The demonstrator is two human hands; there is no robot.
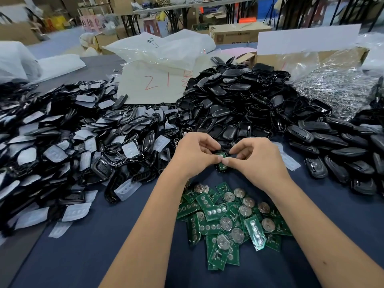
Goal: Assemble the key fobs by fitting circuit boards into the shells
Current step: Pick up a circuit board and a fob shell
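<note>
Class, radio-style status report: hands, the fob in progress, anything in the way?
Left hand and right hand both pinching one black shell, green circuit board seated in it. Loose boards piled nearer the person. Nothing obstructing.

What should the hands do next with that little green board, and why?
Probably press the green board down into the black shell with both thumbs. The left hand and right hand already pinch them together, thumbs meeting on the board, which seems not fully seated yet.
</note>
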